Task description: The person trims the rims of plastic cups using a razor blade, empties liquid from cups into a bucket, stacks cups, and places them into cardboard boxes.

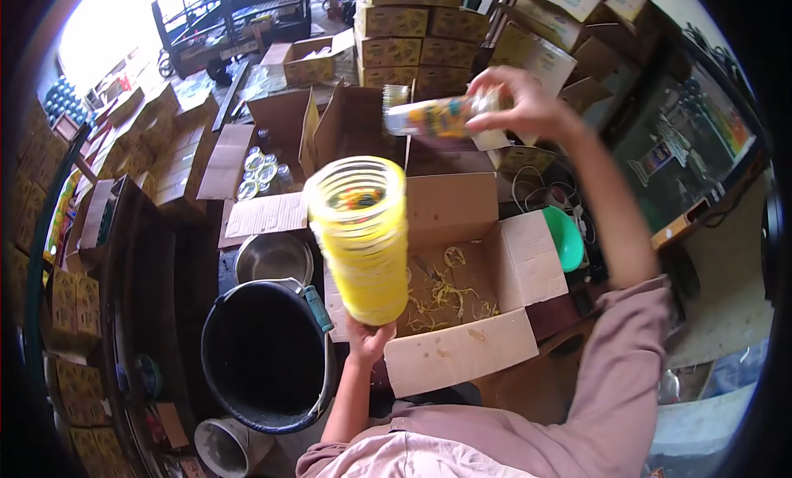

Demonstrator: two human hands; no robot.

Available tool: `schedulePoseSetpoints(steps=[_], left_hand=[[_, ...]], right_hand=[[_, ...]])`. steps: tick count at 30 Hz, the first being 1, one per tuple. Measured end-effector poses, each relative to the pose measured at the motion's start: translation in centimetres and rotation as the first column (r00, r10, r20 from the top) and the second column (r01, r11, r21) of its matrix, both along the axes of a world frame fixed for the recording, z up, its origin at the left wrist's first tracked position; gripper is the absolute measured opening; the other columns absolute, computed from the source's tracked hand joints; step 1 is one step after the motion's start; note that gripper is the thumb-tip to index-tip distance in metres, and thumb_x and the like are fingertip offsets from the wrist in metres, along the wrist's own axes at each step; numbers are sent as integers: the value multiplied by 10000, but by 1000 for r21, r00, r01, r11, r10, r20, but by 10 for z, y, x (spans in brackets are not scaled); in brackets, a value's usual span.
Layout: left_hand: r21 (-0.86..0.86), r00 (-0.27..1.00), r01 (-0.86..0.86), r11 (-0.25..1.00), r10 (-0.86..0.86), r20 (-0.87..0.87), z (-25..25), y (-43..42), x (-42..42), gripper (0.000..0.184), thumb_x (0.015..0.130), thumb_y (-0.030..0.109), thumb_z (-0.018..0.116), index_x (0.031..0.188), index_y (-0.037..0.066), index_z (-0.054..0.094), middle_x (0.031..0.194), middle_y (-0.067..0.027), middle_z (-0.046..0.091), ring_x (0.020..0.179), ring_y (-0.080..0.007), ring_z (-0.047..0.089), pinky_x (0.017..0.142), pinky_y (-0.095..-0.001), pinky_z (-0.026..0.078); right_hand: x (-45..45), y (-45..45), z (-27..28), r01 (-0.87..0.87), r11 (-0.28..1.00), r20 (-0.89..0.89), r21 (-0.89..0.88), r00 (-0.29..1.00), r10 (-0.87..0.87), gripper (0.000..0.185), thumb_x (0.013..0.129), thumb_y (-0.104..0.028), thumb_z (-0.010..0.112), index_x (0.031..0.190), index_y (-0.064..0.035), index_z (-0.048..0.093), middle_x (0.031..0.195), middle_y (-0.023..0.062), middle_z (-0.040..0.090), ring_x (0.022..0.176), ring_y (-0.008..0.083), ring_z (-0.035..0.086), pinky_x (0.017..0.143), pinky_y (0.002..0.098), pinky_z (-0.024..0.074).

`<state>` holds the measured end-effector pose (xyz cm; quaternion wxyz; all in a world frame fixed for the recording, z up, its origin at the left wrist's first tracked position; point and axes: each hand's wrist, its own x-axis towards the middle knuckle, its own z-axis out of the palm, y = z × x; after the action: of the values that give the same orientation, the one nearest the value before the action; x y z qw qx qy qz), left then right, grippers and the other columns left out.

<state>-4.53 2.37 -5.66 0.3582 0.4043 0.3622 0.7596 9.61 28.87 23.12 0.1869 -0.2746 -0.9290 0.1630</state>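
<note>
My left hand (371, 339) is wrapped round the base of a tall stack of yellow-rimmed cups (363, 263), held upright in front of me. Coloured patches show down inside its top opening. Up to the right, my right hand (524, 107) grips a clear container (433, 117) with orange, yellow and dark patches. The container lies nearly sideways, and motion blurs it, so I cannot tell whether the patches are print or contents. Below and between my hands stands an open cardboard box (462, 210) with yellow strands (445, 296) on its floor.
A black bucket (216, 354) stands at lower left, with a metal bowl (289, 255) behind it. Jars (262, 174) with pale lids sit in another open carton. A green bowl (563, 237) lies to the right. Stacked cartons (392, 53) rise at the back.
</note>
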Motion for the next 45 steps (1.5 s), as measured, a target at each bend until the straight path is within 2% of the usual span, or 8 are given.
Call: schedulePoseSetpoints(steps=[4, 10, 13, 14, 19, 28, 33, 45], left_hand=[[-28, 970, -230, 973, 227, -84, 8, -22, -15, 548, 753, 281, 661, 1168, 2, 437, 1002, -128, 552, 849, -233, 562, 728, -366, 466], [20, 944, -329, 944, 329, -1, 41, -40, -36, 647, 725, 372, 675, 1176, -6, 407, 1062, -159, 495, 831, -253, 543, 723, -341, 429], [-29, 933, -359, 933, 359, -9, 44, -50, -42, 664, 718, 408, 669, 1154, -18, 406, 1064, -152, 466, 827, -240, 522, 741, -341, 418], [-14, 929, -371, 929, 371, -17, 44, -51, -43, 666, 718, 416, 666, 1148, -21, 407, 1058, -147, 465, 827, -237, 520, 743, -341, 416], [-47, 919, -393, 918, 390, -65, 32, -64, -46, 654, 725, 419, 659, 1139, -38, 442, 1068, -147, 482, 850, -245, 533, 719, -339, 428], [-213, 940, -259, 942, 296, 167, 36, -52, -55, 643, 717, 336, 696, 1179, -22, 429, 1088, -186, 521, 839, -267, 580, 686, -333, 475], [-275, 949, -179, 945, 239, 204, 43, -44, -64, 590, 710, 343, 698, 1113, -30, 483, 1052, -162, 540, 800, -250, 589, 655, -315, 476], [-541, 996, 82, 837, -85, 20, 103, 82, -137, 483, 827, 177, 514, 1270, 88, 346, 1169, -63, 498, 841, -104, 540, 589, -226, 498]], right_hand=[[-81, 5, -162, -591, 379, -700, -712, 641, -315, 415, 673, -130, 732, 935, -70, 416, 890, 88, 553, 821, 177, 570, 758, 281, 483], [-198, -50, -293, -830, -299, -593, -471, 549, -589, 263, 720, -48, 599, 975, -65, 535, 978, 71, 557, 948, 185, 542, 830, 331, 434], [-220, -45, -320, -485, 586, -692, -649, 697, -190, 350, 657, -127, 688, 961, -21, 548, 968, 114, 555, 898, 229, 565, 809, 325, 452], [-216, -34, -323, -227, 923, -519, -312, 854, 34, 396, 624, -159, 722, 952, -9, 558, 966, 134, 555, 881, 250, 572, 801, 325, 458], [-218, -22, -328, -232, 895, -63, 380, 959, 275, 288, 647, -87, 632, 929, -138, 607, 985, 35, 554, 953, 199, 529, 761, 307, 447], [-247, 4, -436, 53, 844, 119, -534, 993, 13, 310, 565, -157, 740, 852, -90, 645, 931, 152, 623, 871, 272, 607, 735, 323, 494], [-261, 27, -458, 152, 846, 504, -511, 850, 151, 455, 581, -367, 726, 837, 0, 641, 961, 136, 635, 892, 242, 615, 723, 319, 491], [-166, -3, -257, -359, 720, -477, -594, 878, 44, 517, 704, -167, 686, 1161, -17, 495, 1076, 139, 564, 967, 199, 547, 852, 317, 441]])
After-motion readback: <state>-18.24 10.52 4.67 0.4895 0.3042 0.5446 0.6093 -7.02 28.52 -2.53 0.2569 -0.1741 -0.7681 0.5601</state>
